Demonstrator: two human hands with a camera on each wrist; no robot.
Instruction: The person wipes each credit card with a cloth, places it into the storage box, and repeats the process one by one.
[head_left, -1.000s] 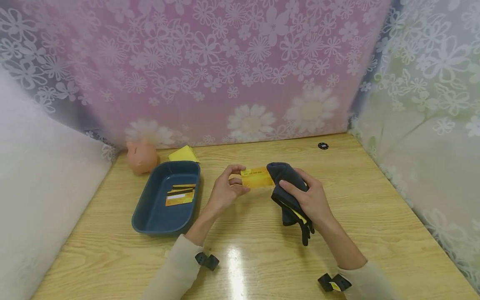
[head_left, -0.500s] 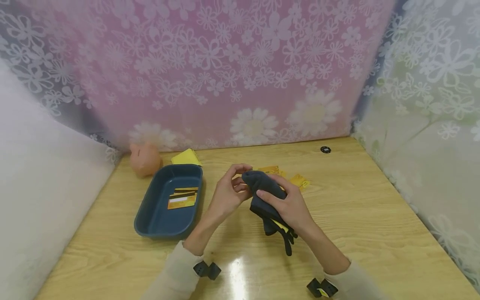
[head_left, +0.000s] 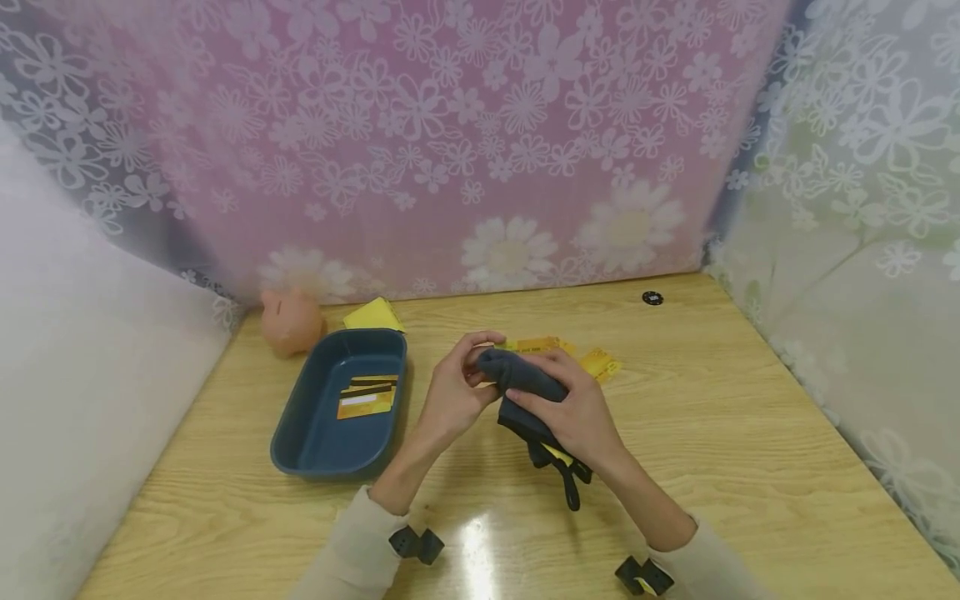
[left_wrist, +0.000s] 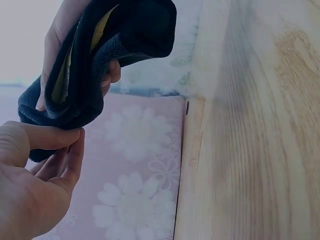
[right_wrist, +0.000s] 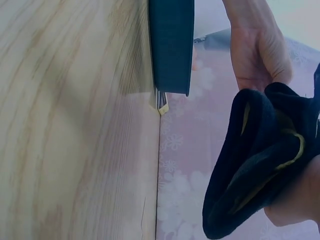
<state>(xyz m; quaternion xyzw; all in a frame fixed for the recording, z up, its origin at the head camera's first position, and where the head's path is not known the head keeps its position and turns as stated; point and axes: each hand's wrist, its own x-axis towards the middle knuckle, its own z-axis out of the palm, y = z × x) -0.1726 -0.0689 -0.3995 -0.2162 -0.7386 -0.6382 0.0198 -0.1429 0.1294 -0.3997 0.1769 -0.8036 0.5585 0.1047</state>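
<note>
In the head view my right hand (head_left: 577, 412) grips a folded, dark blue fleece pouch (head_left: 525, 375), thumb on top. A black strap loop hangs below it. My left hand (head_left: 461, 383) is at the pouch's far-left end, and in the left wrist view its thumb and fingers pinch the fabric's lower edge. Yellow shows between the dark folds in both wrist views. Behind the pouch, partly hidden by it and my right hand, are a yellow card (head_left: 536, 344) and another yellow card (head_left: 600, 364).
A blue tray (head_left: 288, 446) with several orange-yellow cards (head_left: 366, 406) stands left of my hands. Behind it are a pink piggy bank (head_left: 291, 325) and a yellow item (head_left: 373, 314). A black poker chip (head_left: 652, 297) lies back right. Flowered cloth (head_left: 480, 167) surrounds the wooden table (head_left: 720, 433).
A second ago my left hand held a yellow card beside the pouch; now it pinches the pouch's end. My right hand has brought the pouch leftward, uncovering yellow cards behind it.
</note>
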